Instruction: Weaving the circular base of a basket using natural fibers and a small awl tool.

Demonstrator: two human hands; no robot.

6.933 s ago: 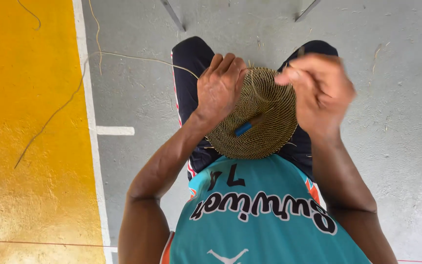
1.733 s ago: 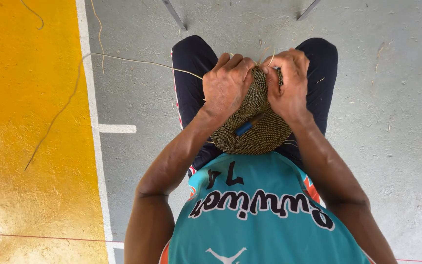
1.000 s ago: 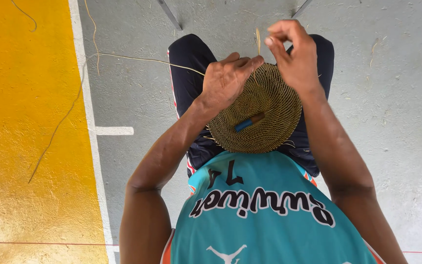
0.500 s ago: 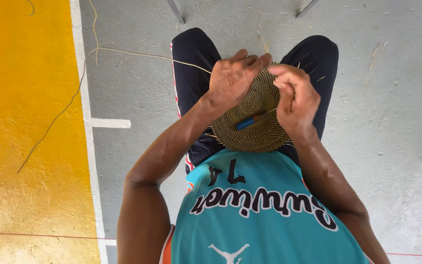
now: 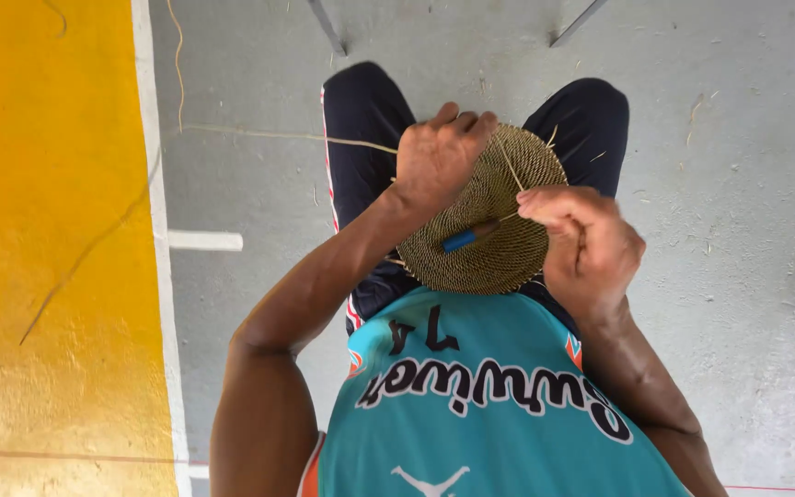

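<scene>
A round woven disc of tan coiled fibre (image 5: 499,244) rests on my lap, over dark trousers. My left hand (image 5: 439,156) grips its upper left rim, fingers curled over the edge. My right hand (image 5: 586,244) sits at the disc's right side, fingers pinched on a thin pale fibre strand (image 5: 510,166) that runs up across the weave. A small tool with a blue handle (image 5: 469,236) lies stuck across the disc's middle. A long thin strand (image 5: 269,135) trails from under my left hand out to the left over the floor.
I sit above a grey concrete floor (image 5: 738,184). A yellow painted area (image 5: 48,248) with a white border line (image 5: 154,230) fills the left. Two thin metal legs (image 5: 328,26) stand at the top. Loose fibre bits lie scattered about.
My right hand rose high above the disc drawing the strand up, then came back down to the disc's right edge. My left hand kept its grip on the rim.
</scene>
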